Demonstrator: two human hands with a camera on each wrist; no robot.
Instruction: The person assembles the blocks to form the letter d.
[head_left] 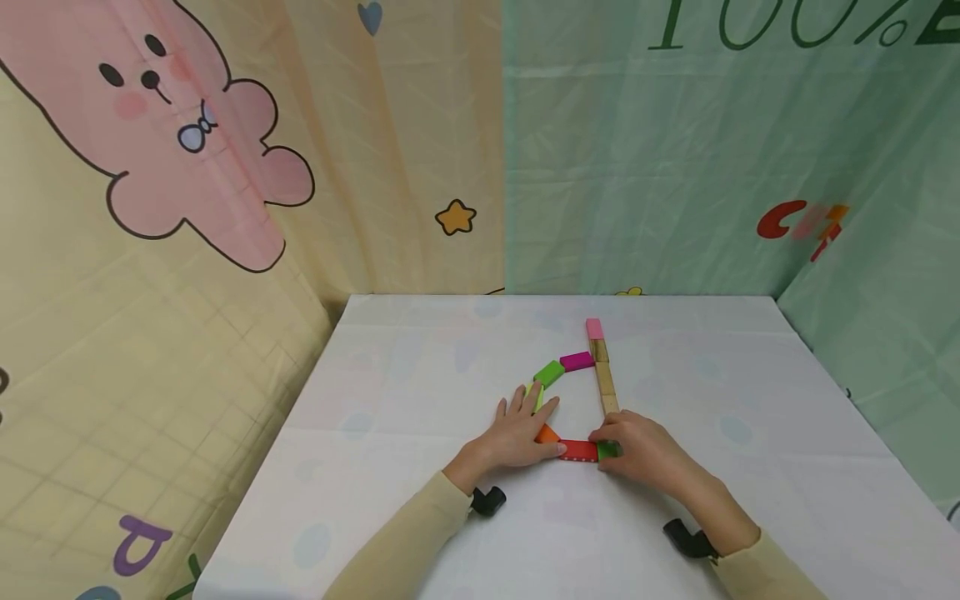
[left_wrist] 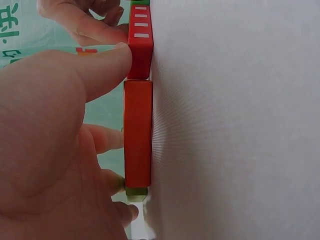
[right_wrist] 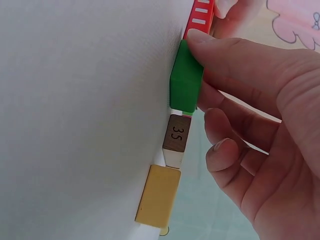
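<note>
Small coloured blocks form a loop joined to a straight row on the white table. My right hand [head_left: 648,446] pinches a green block [right_wrist: 185,80] between thumb and fingers, at the end of a red block [head_left: 580,452] with white marks. The thumb of my left hand [head_left: 516,433] presses the red block's other end. Its remaining fingers extend, spread, along an orange block [left_wrist: 137,135] and a yellow-green block [head_left: 537,398], partly hiding both. Beside my right hand's curled fingers are a brown block [right_wrist: 176,133] with a printed number and a yellow block [right_wrist: 158,196].
A bright green block [head_left: 550,374] and a magenta block [head_left: 577,361] carry the curve to the row of wooden blocks [head_left: 604,377]. A pink block [head_left: 594,328] tops that row. The white table [head_left: 405,367] meets printed curtains behind. Black wrist devices [head_left: 489,502] sit below the hands.
</note>
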